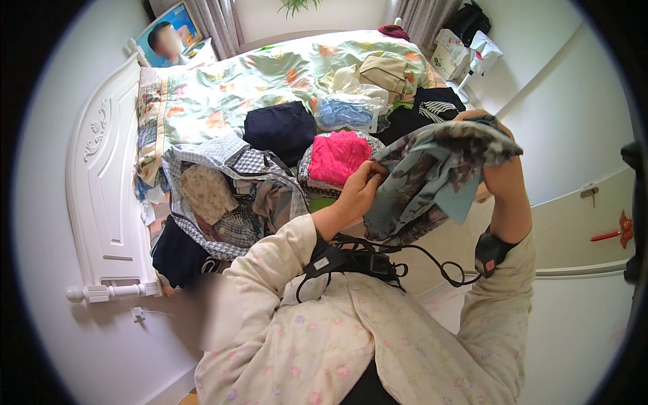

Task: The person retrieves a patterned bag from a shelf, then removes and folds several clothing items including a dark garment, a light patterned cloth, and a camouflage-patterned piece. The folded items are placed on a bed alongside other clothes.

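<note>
A grey-green garment with a dark blotchy print point(420, 182) hangs between my two hands. My left hand point(362, 190) pinches its left edge. Higher up on the right, my right hand point(498, 162) grips its top, with part of the fingers hidden by the cloth. Just beyond my left hand, a bright pink folded garment point(338, 158) tops a small stack of patterned clothes. To the left gapes an unzipped houndstooth fabric storage bag point(177, 177), with several folded clothes inside, among them a floral cream one point(206, 192).
Behind lie folded navy clothing point(280, 129), a clear plastic bag with blue cloth point(347, 112), beige clothes point(382, 76) and black clothes point(428, 109). They rest on a bed with a floral quilt point(233, 96). A white headboard point(109, 177) bounds the left. Black cables point(425, 248) run between my forearms.
</note>
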The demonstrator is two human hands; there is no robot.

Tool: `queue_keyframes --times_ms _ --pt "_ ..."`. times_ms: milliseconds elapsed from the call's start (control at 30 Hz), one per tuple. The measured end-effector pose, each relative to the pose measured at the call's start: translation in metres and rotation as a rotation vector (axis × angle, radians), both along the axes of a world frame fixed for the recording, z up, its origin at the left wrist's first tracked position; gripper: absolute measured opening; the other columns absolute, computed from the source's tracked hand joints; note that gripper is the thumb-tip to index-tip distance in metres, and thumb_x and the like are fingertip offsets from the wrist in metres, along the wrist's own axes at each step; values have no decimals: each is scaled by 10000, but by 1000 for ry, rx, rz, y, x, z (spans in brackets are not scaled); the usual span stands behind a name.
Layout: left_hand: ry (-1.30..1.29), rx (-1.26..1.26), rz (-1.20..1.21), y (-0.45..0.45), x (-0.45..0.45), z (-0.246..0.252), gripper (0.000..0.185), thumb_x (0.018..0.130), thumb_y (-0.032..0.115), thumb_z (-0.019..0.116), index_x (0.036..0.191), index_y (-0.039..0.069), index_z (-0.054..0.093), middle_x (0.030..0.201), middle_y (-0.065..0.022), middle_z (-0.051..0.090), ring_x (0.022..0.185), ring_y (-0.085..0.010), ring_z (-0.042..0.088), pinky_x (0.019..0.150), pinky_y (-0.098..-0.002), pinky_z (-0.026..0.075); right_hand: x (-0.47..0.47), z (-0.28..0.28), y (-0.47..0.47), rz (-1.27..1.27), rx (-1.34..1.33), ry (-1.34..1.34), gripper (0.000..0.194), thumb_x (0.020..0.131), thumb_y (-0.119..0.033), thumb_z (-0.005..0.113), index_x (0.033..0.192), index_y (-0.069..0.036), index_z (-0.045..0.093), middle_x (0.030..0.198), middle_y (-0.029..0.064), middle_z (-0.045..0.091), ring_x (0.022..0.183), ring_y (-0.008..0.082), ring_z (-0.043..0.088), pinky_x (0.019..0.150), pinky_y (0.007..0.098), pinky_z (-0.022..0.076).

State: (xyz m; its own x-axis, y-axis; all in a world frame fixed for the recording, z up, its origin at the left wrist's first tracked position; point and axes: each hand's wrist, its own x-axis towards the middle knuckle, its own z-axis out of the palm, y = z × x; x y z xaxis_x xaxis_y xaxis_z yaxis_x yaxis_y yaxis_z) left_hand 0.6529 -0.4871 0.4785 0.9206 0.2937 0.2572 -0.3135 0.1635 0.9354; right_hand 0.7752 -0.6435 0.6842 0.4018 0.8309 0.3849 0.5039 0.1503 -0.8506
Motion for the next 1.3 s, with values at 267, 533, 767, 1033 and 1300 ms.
queue_keyframes --times_ms 267,533,767,1033,1300 --pt "115 405 -550 4 26 -4 327 866 112 488 1183 30 484 1108 -72 546 994 -164 513 862 -290 405 -31 3 3 206 263 70 510 766 -425 590 976 33 508 925 113 550 793 156 566 699 260 465" --pt "321 360 -666 29 -10 58 388 825 87 547 1201 25 473 1177 -93 505 1047 -193 493 894 -304 393 8 -10 -53 -341 125 267 262 783 -51 564 1042 -14 558 968 50 592 893 131 536 788 269 433" --pt "81 -493 -34 92 -36 74 175 805 42 522 977 13 531 957 -87 576 858 -165 575 734 -291 485 26 -28 -72 -544 179 493 308 757 5 564 1063 -25 548 956 41 606 855 144 562 756 276 448" --pt "-330 879 659 64 -21 96 508 651 153 715 1066 53 440 1158 -154 438 1091 -278 422 893 -367 362 7 -25 -35 -263 72 258 291 770 -6 564 1059 -39 572 959 12 601 872 92 538 776 253 431" --pt "-138 530 74 22 19 102 150 831 106 561 961 33 573 799 -40 595 711 -147 532 646 -263 423 -8 -18 -17 -164 50 158 269 809 -34 575 1077 -21 561 922 2 603 840 71 523 737 219 433"
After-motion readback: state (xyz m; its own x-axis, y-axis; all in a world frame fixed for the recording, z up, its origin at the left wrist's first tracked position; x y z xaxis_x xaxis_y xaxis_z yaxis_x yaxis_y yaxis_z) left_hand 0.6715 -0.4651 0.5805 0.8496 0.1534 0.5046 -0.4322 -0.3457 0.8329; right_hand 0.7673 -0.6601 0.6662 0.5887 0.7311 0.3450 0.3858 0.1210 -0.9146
